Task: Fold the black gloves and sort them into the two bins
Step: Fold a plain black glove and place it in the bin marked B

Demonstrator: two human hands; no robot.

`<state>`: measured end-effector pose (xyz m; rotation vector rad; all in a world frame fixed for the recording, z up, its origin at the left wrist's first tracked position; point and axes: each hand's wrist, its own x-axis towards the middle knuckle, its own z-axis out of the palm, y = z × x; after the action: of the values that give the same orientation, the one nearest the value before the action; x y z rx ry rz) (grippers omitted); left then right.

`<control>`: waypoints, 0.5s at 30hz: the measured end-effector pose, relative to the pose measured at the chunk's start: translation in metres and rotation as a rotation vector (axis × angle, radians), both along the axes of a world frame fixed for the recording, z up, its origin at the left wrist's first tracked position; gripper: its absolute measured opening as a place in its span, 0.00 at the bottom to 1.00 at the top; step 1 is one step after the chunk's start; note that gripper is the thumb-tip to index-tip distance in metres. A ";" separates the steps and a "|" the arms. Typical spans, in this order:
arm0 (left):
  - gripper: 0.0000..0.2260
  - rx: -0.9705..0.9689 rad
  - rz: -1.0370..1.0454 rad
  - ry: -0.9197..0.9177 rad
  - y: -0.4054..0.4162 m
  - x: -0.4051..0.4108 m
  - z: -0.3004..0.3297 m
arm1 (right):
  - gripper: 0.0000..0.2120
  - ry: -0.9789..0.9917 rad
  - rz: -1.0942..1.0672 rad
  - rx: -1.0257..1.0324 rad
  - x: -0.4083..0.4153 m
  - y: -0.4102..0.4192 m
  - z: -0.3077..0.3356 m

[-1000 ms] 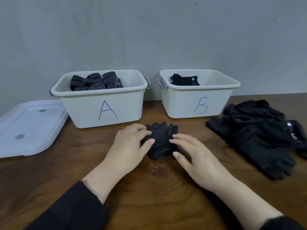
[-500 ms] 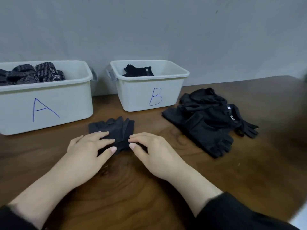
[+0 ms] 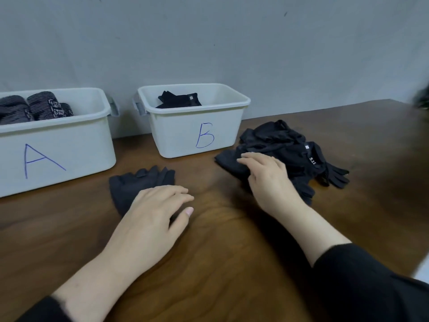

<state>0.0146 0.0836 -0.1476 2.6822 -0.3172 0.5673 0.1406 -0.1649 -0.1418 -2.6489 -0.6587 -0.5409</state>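
Observation:
A folded black glove (image 3: 139,185) lies on the wooden table in front of bin A (image 3: 69,145). My left hand (image 3: 153,212) rests flat on its near right part, fingers relaxed. My right hand (image 3: 267,175) lies on the left edge of a heap of black gloves (image 3: 285,147) to the right of bin B (image 3: 185,140), fingers lightly bent; whether they pinch cloth is unclear. Bin A holds several striped dark gloves (image 3: 34,108). Bin B holds a black glove (image 3: 180,99).
Both white bins stand against the grey wall (image 3: 209,43). The table (image 3: 232,252) stretches to the right and toward me. A dark blurred object (image 3: 422,98) shows at the right edge.
My right hand left the folded glove and moved right onto the heap. My left hand stays on the folded glove. The view has turned right; the lid at the left is out of sight.

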 end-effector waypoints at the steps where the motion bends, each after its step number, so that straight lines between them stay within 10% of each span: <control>1: 0.21 -0.004 0.005 0.000 0.003 0.000 -0.001 | 0.26 0.032 -0.008 -0.089 0.006 -0.006 0.003; 10: 0.14 0.013 0.266 -0.007 0.020 0.003 0.003 | 0.23 0.231 0.008 -0.634 0.045 -0.022 0.057; 15: 0.18 0.027 0.200 0.110 0.022 0.000 -0.002 | 0.08 0.209 0.078 -0.575 0.041 -0.027 0.075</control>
<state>0.0146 0.1052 -0.1499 2.7770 -0.0258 0.4726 0.1811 -0.1916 -0.0671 -3.1241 -0.9619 -0.0438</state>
